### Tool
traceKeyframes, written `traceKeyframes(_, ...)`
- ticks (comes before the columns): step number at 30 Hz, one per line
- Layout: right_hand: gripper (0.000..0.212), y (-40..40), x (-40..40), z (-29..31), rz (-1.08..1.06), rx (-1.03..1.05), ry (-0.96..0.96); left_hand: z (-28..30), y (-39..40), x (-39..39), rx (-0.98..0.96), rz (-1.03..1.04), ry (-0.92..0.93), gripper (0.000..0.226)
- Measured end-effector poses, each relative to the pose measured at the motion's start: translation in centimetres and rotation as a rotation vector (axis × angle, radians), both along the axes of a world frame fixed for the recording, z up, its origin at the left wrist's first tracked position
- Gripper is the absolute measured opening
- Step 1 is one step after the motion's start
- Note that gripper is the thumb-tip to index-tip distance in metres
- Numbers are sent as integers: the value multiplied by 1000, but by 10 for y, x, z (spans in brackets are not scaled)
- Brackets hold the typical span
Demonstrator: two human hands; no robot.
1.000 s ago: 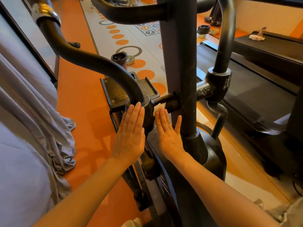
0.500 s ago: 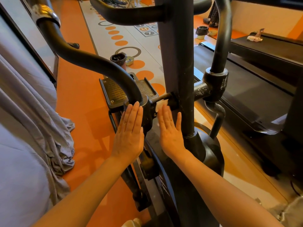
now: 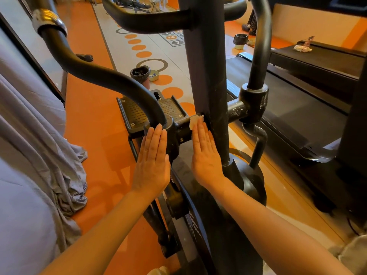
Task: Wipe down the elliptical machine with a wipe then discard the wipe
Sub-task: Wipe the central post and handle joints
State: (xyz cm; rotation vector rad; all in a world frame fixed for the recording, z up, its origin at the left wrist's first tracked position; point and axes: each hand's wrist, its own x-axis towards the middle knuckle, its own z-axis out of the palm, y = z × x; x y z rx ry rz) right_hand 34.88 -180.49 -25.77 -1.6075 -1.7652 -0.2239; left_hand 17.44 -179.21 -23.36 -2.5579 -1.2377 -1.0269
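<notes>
The black elliptical machine (image 3: 206, 76) fills the middle of the view, its upright post crossed by a horizontal axle. My right hand (image 3: 204, 153) lies flat, fingers together, pressing a small white wipe (image 3: 195, 121) onto the axle just left of the post. Only the wipe's top edge shows past my fingertips. My left hand (image 3: 153, 159) is flat too, resting against the round joint housing at the foot of the curved left handle arm (image 3: 95, 74). It holds nothing.
A ribbed foot pedal (image 3: 135, 110) sits behind the joint. A small bin lined with a black bag (image 3: 140, 73) stands on the orange floor beyond it. A treadmill (image 3: 297, 108) runs along the right. Grey draped cloth (image 3: 29, 135) covers the left side.
My right hand has slid the wipe slightly up and toward the post. My left hand stays on the joint housing.
</notes>
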Motion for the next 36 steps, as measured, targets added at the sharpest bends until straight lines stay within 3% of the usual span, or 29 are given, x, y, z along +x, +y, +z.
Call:
traceKeyframes(2,57,-2,-13,9,66,-34,57,-1,0,1,2,-2,-8,68)
traceKeyframes(5,58,-6,-12,19,228,-49,-74,0,0,0,14,-16,-16,68)
traceKeyframes(9,63,-1,7,23,121,-12,-216,1,2,-4,24,-29,-2,67)
traceKeyframes(11,60,2,5,28,77,-27,-146,1,2,-6,32,-23,19,68)
traceKeyframes(20,59,-10,-19,47,464,-166,309,-5,5,-11,75,7,14,77)
traceKeyframes(25,68,-19,-31,42,516,-220,461,-10,5,-9,62,5,-43,78)
traceKeyframes(27,70,-20,-35,37,502,-183,401,-12,5,-9,39,7,-66,77)
traceKeyframes(32,73,-14,-34,32,497,-50,14,-14,7,-15,-3,-25,-89,77)
traceKeyframes(36,64,-7,-30,47,451,-47,-36,-13,11,-21,-13,-36,-80,79)
